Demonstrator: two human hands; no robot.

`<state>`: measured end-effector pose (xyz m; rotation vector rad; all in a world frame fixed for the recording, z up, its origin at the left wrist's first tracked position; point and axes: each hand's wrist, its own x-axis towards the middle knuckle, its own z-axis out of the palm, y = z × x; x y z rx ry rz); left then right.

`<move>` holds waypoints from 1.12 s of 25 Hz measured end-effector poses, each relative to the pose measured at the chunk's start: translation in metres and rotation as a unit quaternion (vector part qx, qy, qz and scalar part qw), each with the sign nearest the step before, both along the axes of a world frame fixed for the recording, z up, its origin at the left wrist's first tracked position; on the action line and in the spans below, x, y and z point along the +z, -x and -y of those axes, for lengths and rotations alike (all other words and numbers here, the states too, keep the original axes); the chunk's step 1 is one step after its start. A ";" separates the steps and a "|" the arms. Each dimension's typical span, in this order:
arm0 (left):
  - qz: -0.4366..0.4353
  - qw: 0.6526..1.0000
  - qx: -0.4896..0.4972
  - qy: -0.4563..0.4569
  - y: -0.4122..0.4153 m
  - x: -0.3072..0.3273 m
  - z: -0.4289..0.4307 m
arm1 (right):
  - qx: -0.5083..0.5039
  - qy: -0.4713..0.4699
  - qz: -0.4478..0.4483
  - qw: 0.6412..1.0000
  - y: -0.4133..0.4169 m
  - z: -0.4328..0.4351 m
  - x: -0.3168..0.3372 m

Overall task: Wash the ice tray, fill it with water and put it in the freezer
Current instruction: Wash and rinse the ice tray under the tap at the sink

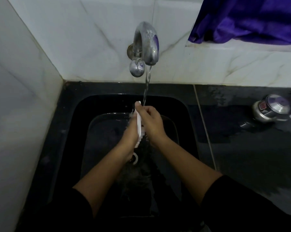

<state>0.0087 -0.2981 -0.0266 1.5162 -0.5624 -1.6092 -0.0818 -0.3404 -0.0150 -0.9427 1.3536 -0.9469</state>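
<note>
I held the ice tray on edge over the middle of the sink. Its top end was tipped toward the stream from the tap, I judge so the water would run down its length and drain off. My right grip was curled round the upper rim. My left grip lay against the other face, its fingers lost in splash, so I cannot tell whether it clasped or only braced. The sink sat at the desk's back left corner, walls close behind and to the left. Open room lay to the right, where a steel pot stood near the desk's right edge, well apart.
</note>
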 end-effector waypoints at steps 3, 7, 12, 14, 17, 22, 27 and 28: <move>-0.170 0.984 0.049 0.015 -0.007 0.005 -0.006 | 0.060 0.031 -0.036 0.997 0.003 -0.004 0.000; -0.265 0.959 0.091 0.050 -0.038 0.001 -0.021 | 0.187 0.088 -0.157 0.966 0.011 -0.016 -0.005; -0.281 0.954 0.092 0.046 -0.062 -0.005 -0.040 | 0.137 0.131 -0.229 0.955 0.045 -0.011 -0.003; -0.278 0.953 0.111 0.049 -0.069 0.000 -0.043 | 0.122 0.112 -0.328 0.930 0.069 -0.004 -0.007; -0.267 0.953 0.133 0.047 -0.074 0.002 -0.045 | 0.106 -0.017 -0.251 0.962 0.089 -0.004 -0.003; -0.279 0.948 0.147 0.035 -0.081 0.003 -0.049 | 0.127 -0.012 -0.130 0.983 0.081 -0.007 0.012; -0.347 0.927 0.124 0.067 -0.081 0.016 -0.053 | 0.128 0.016 -0.176 0.976 0.067 0.016 0.021; -0.353 0.926 0.114 0.077 -0.074 0.022 -0.051 | 0.104 0.014 -0.189 0.976 0.063 0.021 0.020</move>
